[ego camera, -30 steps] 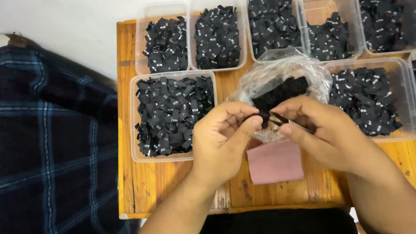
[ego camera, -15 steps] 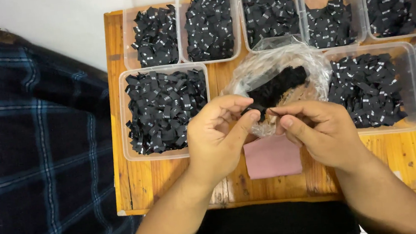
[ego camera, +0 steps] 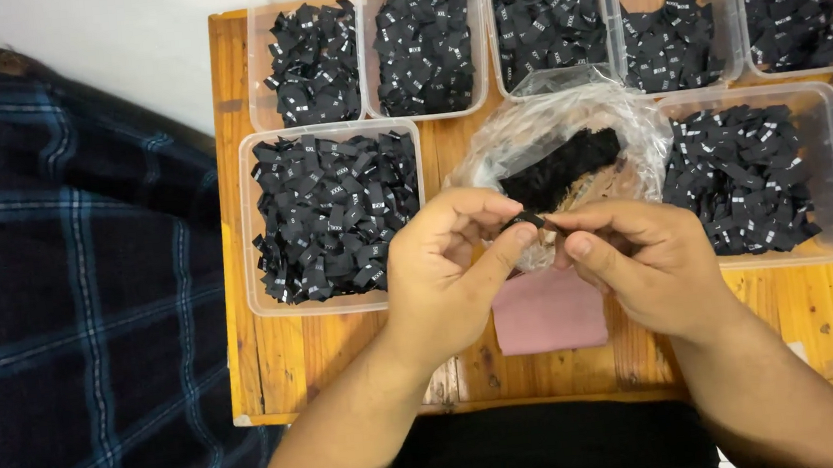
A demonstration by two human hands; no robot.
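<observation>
At centre frame, the left hand (ego camera: 445, 267) and right hand (ego camera: 645, 259) meet fingertip to fingertip, both pinched closed on one small black label (ego camera: 526, 220) held between them, just below the open clear bag (ego camera: 569, 145) of loose black labels, presumably so the piece stays close to its source. Clear tubs (ego camera: 335, 216) of like labels ring the wooden board (ego camera: 825, 314); a pink card (ego camera: 549, 313) lies beneath the hands.
</observation>
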